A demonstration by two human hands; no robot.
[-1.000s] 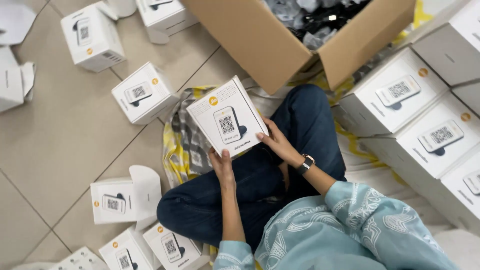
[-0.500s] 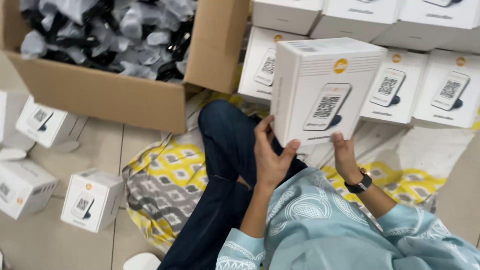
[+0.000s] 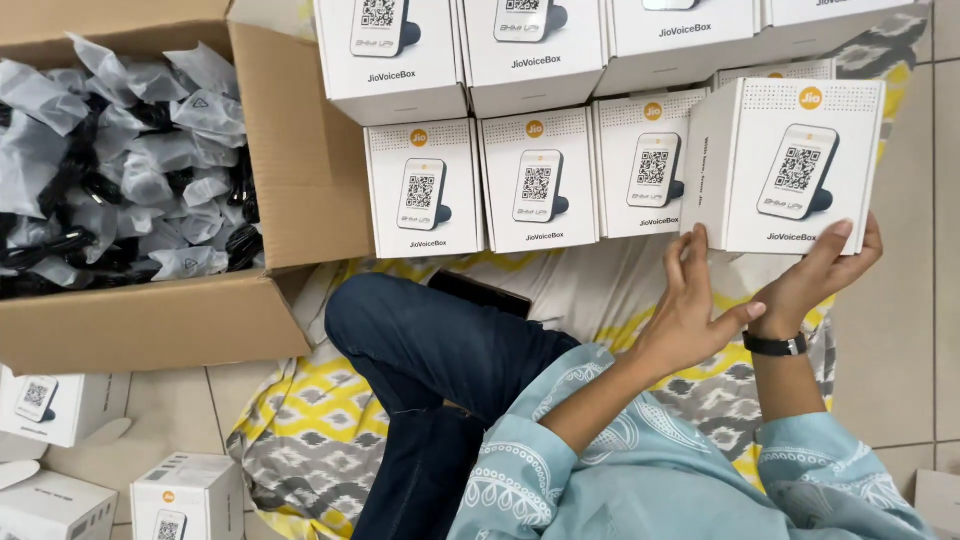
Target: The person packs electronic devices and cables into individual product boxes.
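Note:
I hold a white carton [image 3: 785,165] with a picture of a small grey device on its face, upright at the right end of a row of matching white cartons [image 3: 535,185]. My right hand [image 3: 815,280], with a black watch at the wrist, cups its bottom right edge from below. My left hand [image 3: 690,305] has its fingertips against the carton's lower left side, thumb spread away. The carton touches or nearly touches its neighbour in the row.
A second row of the same cartons [image 3: 530,50] lies behind the first. An open cardboard box [image 3: 300,150] at left holds several black items in clear bags [image 3: 120,180]. I sit on a yellow-grey patterned cloth [image 3: 300,440]. Loose cartons [image 3: 185,495] lie bottom left.
My view has swung right, from the tiled floor to the rows of cartons. The carton in my hands has moved up and right to the end of the nearer row.

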